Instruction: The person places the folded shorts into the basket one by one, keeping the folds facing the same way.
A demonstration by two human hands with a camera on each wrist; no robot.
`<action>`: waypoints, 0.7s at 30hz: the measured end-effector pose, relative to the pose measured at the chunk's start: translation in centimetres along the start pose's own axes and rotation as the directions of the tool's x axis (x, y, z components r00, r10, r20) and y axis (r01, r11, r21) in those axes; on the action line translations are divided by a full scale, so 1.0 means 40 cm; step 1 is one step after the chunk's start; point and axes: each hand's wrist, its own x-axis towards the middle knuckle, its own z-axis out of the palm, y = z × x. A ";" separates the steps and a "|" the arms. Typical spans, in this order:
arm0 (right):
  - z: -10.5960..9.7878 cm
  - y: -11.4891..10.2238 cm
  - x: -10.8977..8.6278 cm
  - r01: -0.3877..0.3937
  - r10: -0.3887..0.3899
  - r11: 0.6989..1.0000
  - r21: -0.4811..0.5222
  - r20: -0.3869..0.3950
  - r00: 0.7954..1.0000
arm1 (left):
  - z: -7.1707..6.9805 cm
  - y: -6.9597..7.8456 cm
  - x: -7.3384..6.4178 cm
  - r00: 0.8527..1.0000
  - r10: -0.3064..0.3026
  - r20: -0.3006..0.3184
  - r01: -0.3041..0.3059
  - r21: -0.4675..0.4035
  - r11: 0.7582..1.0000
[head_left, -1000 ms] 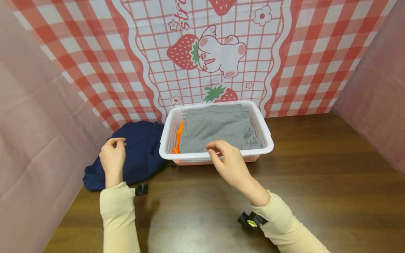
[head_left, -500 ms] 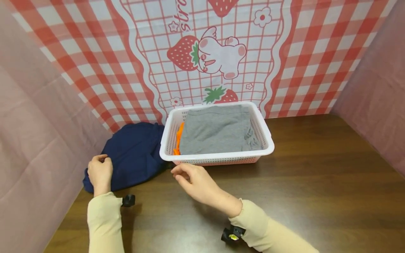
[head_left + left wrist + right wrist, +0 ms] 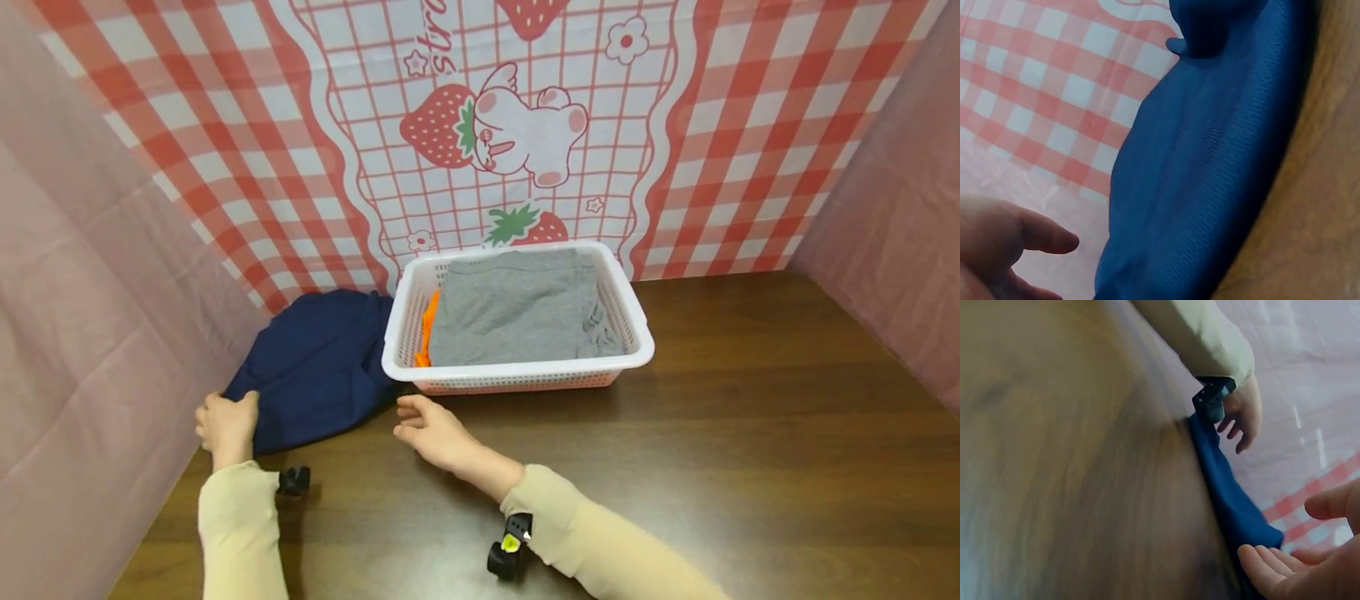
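A navy blue piece of clothing [image 3: 322, 358], bunched in a low heap, lies on the table at the left against the basket's side. My left hand [image 3: 228, 423] hovers over its near left end, thumb and fingers spread apart. In the left wrist view, a gap shows between that thumb and the blue fabric [image 3: 1172, 162]. Just off the heap's right end, in front of the basket, is my right hand [image 3: 435, 435], its fingers loosely extended and holding nothing. From the right wrist, its fingertips [image 3: 1257, 562] overlap the edge of the blue fabric [image 3: 1229, 500].
A white perforated basket [image 3: 517, 372] stands at the back middle. Inside it lie a folded grey garment [image 3: 517, 312] and something orange [image 3: 427, 329]. A checkered strawberry-print cloth [image 3: 360, 108] hangs behind, with pink cloth [image 3: 97, 292] on the left side. The wooden table [image 3: 735, 433] stretches right.
Both hands have moved left and down toward the near edge of the navy heap, the right one leaving the basket's front rim. The left fingers have spread. Basket and heap stay put.
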 end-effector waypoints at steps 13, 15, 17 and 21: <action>0.069 0.023 0.058 -0.167 0.164 0.923 0.346 0.038 0.986 | 0.008 -0.020 -0.006 0.980 0.069 0.185 -0.122 0.296 0.947; 0.071 0.028 0.067 -0.171 0.167 0.913 0.370 0.044 0.985 | 0.006 -0.020 -0.006 0.975 0.073 0.211 -0.137 0.307 0.942; 0.073 0.033 0.077 -0.182 0.176 0.899 0.399 0.050 0.983 | 0.005 -0.022 -0.006 0.971 0.070 0.229 -0.142 0.313 0.939; 0.077 0.042 0.094 -0.193 0.186 0.885 0.424 0.060 0.981 | 0.005 -0.035 -0.005 0.972 0.077 0.222 -0.145 0.308 0.940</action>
